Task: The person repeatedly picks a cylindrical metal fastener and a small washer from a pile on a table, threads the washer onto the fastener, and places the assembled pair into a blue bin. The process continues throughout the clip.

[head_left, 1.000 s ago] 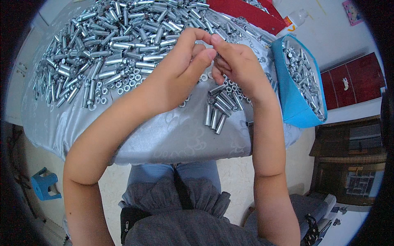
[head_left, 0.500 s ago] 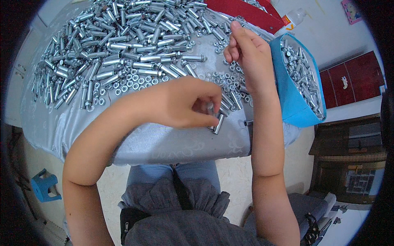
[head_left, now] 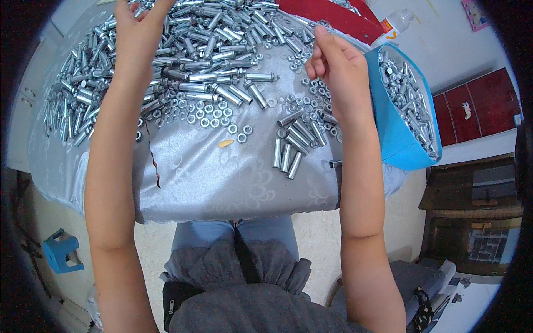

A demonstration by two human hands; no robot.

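Observation:
A wide heap of shiny metal sleeve anchors covers the far and left part of the table. My left hand is over the heap's far side, thumb and fingers apart, fingertips partly cut off by the upper edge. Loose hex nuts lie along the heap's near side. My right hand is held above more nuts, thumb pressed to the curled fingers; whatever is in the pinch cannot be made out. Several short metal sleeves lie in a small cluster left of my right forearm.
A blue fabric bin full of metal anchors stands right of my right hand. Behind are a red container and a plastic bottle. A small yellow piece and a dark thin strip lie on the silvery tablecloth.
My left hand has left the sleeve cluster and moved far left over the heap, its fingers spreading from a curl. More sleeves now show in the cluster. My right hand has barely moved.

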